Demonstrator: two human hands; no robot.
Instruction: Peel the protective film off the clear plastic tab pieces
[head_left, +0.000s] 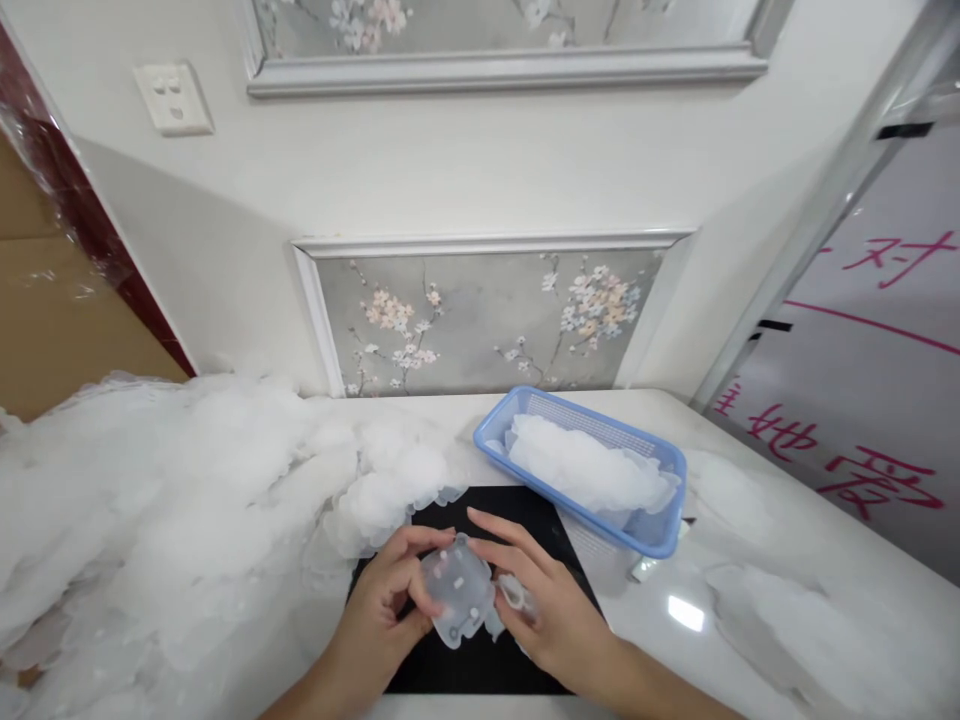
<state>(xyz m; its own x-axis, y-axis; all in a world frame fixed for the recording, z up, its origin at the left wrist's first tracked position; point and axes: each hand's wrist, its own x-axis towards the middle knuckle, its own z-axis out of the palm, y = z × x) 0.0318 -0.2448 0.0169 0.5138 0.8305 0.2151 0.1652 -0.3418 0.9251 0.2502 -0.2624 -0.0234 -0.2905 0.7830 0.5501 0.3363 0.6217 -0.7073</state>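
Observation:
Above a black mat [480, 668], a thin translucent piece of plastic or silicone [463, 590] with rounded, notched edges and small raised spots is held between both hands. My left hand [386, 595] pinches its left edge with thumb and fingers. At the opposite edge, my right hand [559, 605] has its fingers bent around the piece, the index finger reaching along the top. A crumpled whitish translucent scrap [516, 592] sits within my right hand, partly hidden by the fingers. Whether it is joined to the piece I cannot tell.
A large heap of similar translucent pieces [187, 480] covers the table's left side and reaches the mat. Behind the mat's right corner stands a blue plastic basket [577, 512] holding more pieces. A panelled wall [480, 170] rises at the back; a sheet with pink writing [862, 400] hangs right.

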